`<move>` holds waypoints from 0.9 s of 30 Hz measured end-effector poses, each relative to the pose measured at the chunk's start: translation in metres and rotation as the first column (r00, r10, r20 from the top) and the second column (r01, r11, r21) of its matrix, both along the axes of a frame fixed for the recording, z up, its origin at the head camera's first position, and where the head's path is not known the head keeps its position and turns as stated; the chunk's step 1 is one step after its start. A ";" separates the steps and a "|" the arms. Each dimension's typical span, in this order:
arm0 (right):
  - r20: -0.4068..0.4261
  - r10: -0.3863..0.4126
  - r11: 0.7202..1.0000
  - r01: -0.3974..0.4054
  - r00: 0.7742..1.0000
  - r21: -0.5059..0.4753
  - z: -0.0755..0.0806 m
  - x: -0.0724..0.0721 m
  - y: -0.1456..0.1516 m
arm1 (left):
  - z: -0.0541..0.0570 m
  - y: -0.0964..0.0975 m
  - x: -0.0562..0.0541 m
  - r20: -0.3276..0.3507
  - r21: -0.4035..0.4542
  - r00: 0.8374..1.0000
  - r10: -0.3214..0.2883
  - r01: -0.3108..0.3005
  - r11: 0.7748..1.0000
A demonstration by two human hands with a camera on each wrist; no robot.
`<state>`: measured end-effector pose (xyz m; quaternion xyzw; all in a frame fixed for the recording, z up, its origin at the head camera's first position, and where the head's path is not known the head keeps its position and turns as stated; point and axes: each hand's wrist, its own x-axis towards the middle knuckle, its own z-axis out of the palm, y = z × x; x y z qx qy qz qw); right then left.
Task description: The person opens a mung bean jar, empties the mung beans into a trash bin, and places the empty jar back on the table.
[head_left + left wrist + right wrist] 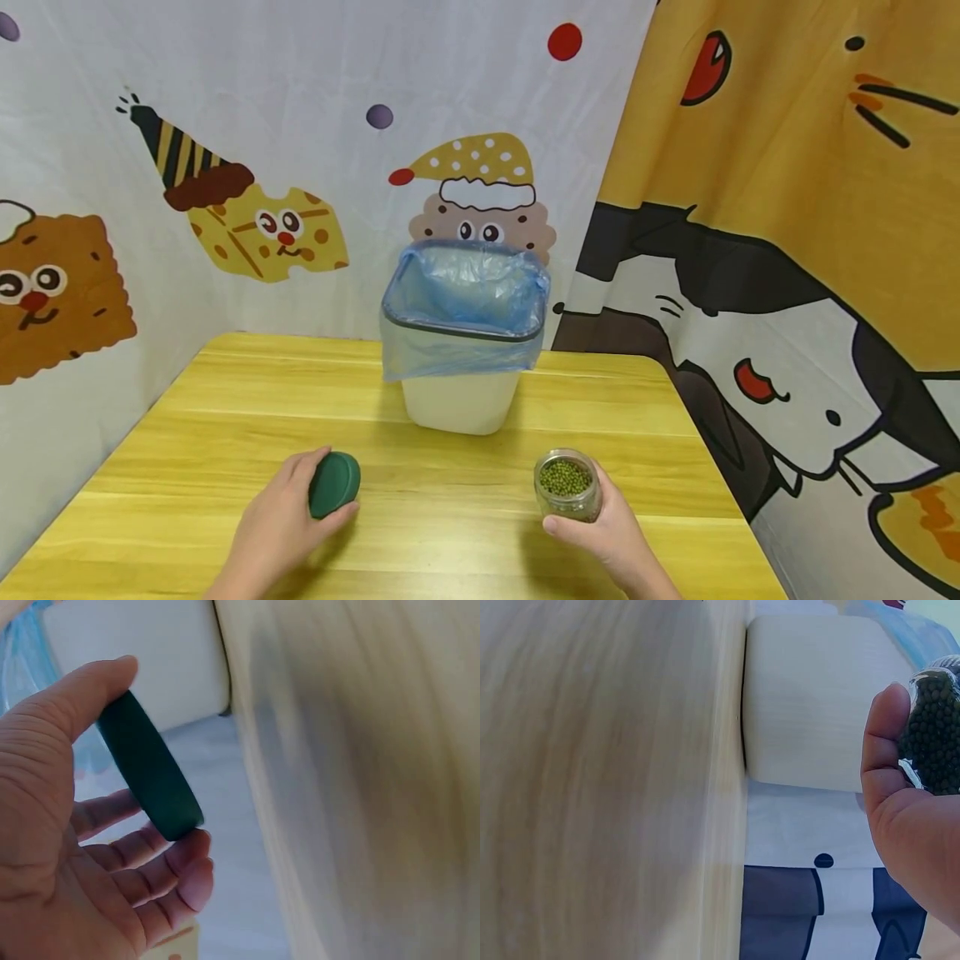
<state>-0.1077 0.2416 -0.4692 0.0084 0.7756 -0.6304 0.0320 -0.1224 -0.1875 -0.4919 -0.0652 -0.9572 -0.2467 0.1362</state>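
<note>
My left hand [279,515] pinches a round green lid [334,485] on edge between thumb and fingers, above the left part of the table. In the left wrist view the lid [150,766] shows side-on, thumb at one end and fingertips at the other. My right hand [611,533] grips a small clear jar [567,505] with no lid on it. Green beans [566,478], like mung beans, fill it close to the rim. The right wrist view shows the thumb along the jar's side, with beans [933,735] visible through the wall.
A pale bin [461,402] lined with a blue plastic bag [480,287] stands at the back of the wooden table [262,400], beyond both hands. Behind the table hang a white cartoon-printed cloth [300,75] and a yellow one [780,158] on the right.
</note>
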 end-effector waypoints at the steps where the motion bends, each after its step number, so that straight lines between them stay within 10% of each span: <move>1: 0.003 -0.005 1.000 0.005 1.000 0.002 0.000 0.000 0.000 | -0.002 -0.003 -0.001 0.014 -0.016 1.000 0.004 -0.004 1.000; 27: 0.018 -0.023 0.999 0.024 1.000 -0.038 -0.010 0.004 0.007 | -0.015 -0.035 -0.014 0.215 -0.235 0.975 0.058 -0.006 0.972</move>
